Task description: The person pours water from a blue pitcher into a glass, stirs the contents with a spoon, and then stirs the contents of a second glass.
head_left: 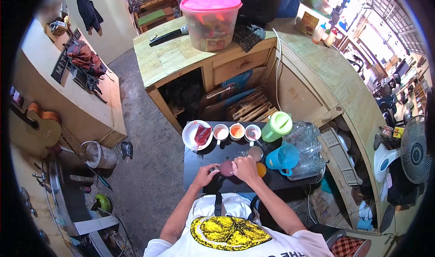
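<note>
Fingers are curling nearly shut on the glass [225, 169], left hand [206, 174] 9 o'clock, right hand [246, 169] 3; I'm judging it slippery, steadiest low.

A small round container [226, 168], its visible face dull purple-pink, is at the near side of the dark tabletop [201, 159], left of the glass with orange contents [261, 169]. Its edges are partly hidden, and its tilt is unclear.
</note>
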### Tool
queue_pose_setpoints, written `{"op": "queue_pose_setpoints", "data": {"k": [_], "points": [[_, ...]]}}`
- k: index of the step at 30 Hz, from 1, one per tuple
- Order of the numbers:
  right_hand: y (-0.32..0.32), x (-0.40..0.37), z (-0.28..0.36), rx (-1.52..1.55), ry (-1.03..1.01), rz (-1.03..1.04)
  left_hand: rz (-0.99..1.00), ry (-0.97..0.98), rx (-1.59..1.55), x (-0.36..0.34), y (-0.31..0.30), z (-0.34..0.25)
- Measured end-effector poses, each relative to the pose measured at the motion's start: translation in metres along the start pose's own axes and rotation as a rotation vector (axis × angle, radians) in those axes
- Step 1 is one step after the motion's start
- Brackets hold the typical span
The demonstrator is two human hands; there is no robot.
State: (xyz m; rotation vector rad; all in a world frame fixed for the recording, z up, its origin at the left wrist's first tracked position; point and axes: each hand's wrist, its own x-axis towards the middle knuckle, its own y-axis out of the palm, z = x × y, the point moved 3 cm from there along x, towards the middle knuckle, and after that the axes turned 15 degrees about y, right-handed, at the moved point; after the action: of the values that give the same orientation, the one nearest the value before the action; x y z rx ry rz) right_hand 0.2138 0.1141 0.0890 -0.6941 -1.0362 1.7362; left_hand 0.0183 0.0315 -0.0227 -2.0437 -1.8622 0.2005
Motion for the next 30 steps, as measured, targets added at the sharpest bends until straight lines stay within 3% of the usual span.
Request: {"op": "queue_pose_setpoints", "data": {"k": [4, 8, 10, 15, 19, 22, 25, 30], "points": [[0.011, -0.005, -0.006, -0.055, -0.025, 0.229, -0.002, 0.012, -0.007, 0.005, -0.002, -0.005], [0.016, -0.007, -0.004, 0.098, -0.066, 0.081, 0.054, -0.05, 0.002, 0.002, -0.005, -0.01], [0.002, -0.003, 0.004, 0.026, -0.003, 0.033, 0.034, -0.01, -0.007, 0.005, -0.005, -0.004], [0.014, -0.008, -0.007, -0.091, 0.12, 0.102, 0.002, 0.084, 0.011, 0.002, -0.003, -0.003], [0.022, -0.009, -0.01, 0.17, 0.255, 0.163, 0.042, -0.073, 0.005, 0.003, -0.004, -0.011], [0.008, -0.006, -0.004, 0.068, 0.087, -0.08, 0.027, -0.091, -0.033, 0.002, -0.002, -0.01], [0.005, -0.008, -0.003, -0.075, 0.031, 0.042, 0.026, -0.091, -0.019, 0.001, -0.003, -0.011], [0.018, -0.015, -0.006, 0.148, 0.004, 0.1, -0.011, 0.023, 0.001, -0.001, 0.001, 0.002]]}}
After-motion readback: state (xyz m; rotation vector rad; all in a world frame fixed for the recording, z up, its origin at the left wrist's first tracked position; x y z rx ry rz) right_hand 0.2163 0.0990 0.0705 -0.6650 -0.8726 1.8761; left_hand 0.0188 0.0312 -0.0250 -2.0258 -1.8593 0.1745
